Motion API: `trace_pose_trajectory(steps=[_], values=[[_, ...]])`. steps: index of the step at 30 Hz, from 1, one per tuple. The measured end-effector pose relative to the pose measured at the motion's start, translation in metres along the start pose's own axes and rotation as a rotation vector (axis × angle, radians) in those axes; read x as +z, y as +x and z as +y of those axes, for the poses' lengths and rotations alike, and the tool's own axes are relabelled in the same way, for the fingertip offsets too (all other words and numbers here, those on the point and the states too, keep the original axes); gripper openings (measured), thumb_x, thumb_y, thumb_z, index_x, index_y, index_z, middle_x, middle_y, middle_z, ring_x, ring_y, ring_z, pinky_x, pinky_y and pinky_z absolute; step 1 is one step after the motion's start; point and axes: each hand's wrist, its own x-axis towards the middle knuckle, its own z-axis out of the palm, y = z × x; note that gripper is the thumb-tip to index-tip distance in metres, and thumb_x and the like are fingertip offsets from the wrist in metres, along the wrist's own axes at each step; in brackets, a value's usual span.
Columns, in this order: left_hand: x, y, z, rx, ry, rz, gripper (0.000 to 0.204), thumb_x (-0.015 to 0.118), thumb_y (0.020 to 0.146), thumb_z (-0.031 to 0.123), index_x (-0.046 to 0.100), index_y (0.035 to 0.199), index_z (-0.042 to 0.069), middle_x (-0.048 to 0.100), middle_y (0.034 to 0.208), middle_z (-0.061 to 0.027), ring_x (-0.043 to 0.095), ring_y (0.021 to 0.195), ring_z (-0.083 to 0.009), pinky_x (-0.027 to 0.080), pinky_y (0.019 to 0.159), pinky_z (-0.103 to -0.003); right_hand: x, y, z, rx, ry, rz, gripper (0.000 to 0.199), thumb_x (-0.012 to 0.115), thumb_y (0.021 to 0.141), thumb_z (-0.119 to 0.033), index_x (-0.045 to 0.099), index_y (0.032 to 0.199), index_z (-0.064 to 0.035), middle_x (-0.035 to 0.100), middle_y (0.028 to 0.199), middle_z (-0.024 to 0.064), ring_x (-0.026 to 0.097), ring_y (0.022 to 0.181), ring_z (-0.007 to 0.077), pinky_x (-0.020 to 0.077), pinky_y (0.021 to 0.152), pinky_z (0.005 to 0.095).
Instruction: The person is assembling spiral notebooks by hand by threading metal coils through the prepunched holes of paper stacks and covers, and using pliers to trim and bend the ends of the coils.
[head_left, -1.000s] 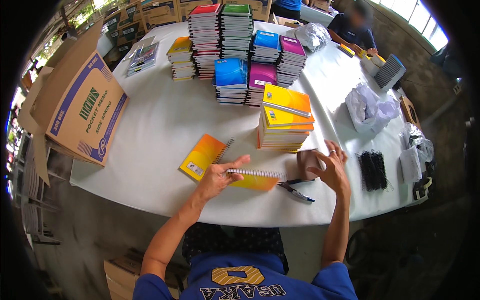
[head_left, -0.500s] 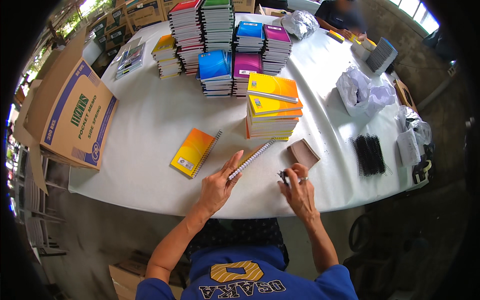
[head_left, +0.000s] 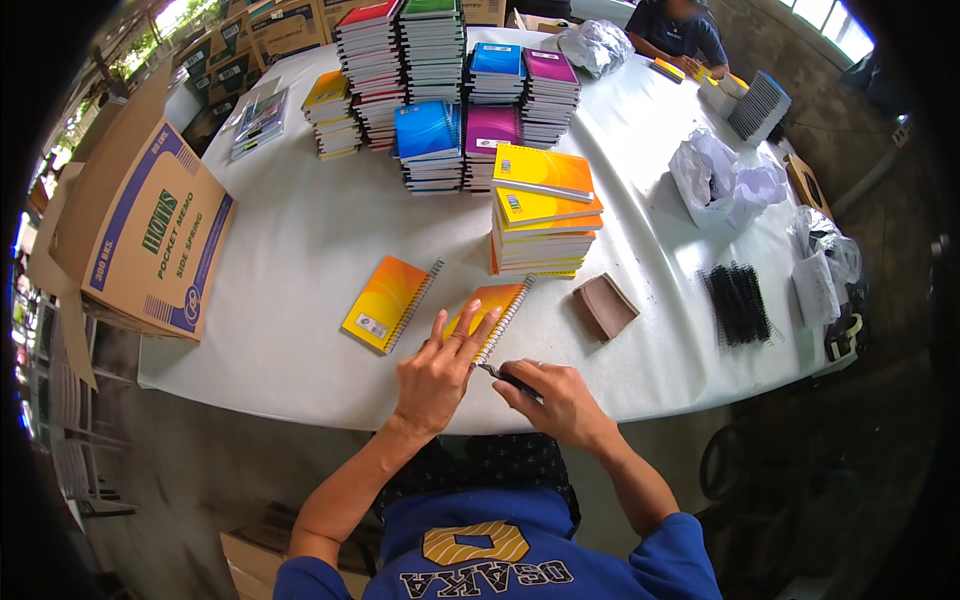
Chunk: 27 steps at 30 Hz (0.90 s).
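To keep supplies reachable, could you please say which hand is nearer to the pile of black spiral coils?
Right: the right hand sits left of the black spiral coils; the left hand is farther left, on a yellow-orange notebook.

From where I stand, daylight enters from 2 sides: a window upper right and an opening upper left, both overexposed. Glare whitens the tablecloth toward the window; soft shadow lies left of the yellow stack. Floor: dim. Left hand, right hand: sharp. Co-worker's head: blurred. Periphery: straight edges bowed, corners black.
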Motion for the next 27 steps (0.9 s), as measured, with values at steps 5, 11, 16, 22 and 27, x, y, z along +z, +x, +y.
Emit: trace_pose_trajectory(steps=[5,11,16,22,27], values=[[-0.003,0.0,0.001,-0.02,-0.047,-0.003,0.073,0.066,0.075,-0.001,0.052,0.141,0.026,0.056,0.139,0.003,0.067,0.108,-0.0288,0.059,0.068,-0.032,-0.017,0.017,0.017,0.485,1.058,-0.544,0.032,0.05,0.103,-0.026,0.064,0.098,0.0018,0.062,0.071,0.0043,0.059,0.064,0.0107,0.048,0.058,0.028],[-0.001,-0.001,-0.052,-0.211,-0.751,-0.126,0.052,0.066,0.089,0.015,0.053,0.139,0.012,0.054,0.141,-0.0047,0.06,0.12,-0.0279,0.05,0.098,-0.034,-0.017,0.014,0.046,0.229,-0.082,-0.23,0.038,0.073,0.088,-0.025,0.064,0.113,0.0017,0.065,0.118,0.0113,0.061,0.108,0.026,0.0473,0.09,0.0379],[-0.006,-0.001,-0.098,-0.266,-1.525,-0.254,0.068,0.06,0.094,0.039,0.038,0.148,0.004,0.05,0.143,-0.0158,0.052,0.128,-0.03,0.037,0.111,-0.041,0.029,0.04,0.022,0.382,1.113,-0.056,0.044,0.074,0.085,-0.008,0.059,0.126,0.0005,0.067,0.116,0.0065,0.059,0.109,0.0157,0.0478,0.095,0.0341],[-0.024,0.013,-0.162,-0.78,-1.252,-0.032,0.063,0.06,0.097,0.032,0.037,0.148,0.004,0.047,0.146,-0.0185,0.041,0.138,-0.0283,0.032,0.114,-0.04,0.096,0.098,-0.038,-0.083,0.21,0.471,0.036,0.074,0.078,-0.003,0.067,0.113,-0.0014,0.068,0.113,0.0101,0.064,0.105,0.0254,0.0488,0.089,0.0411],[0.005,-0.013,-0.177,-0.455,-0.455,-0.307,0.056,0.065,0.089,0.013,0.048,0.142,0.007,0.055,0.139,-0.0129,0.042,0.138,-0.0299,0.031,0.113,-0.043,0.111,0.092,-0.034,-0.162,0.047,0.066,0.026,0.069,0.077,-0.008,0.07,0.104,-0.009,0.067,0.112,0.0076,0.056,0.112,0.0271,0.0356,0.102,0.0521]])
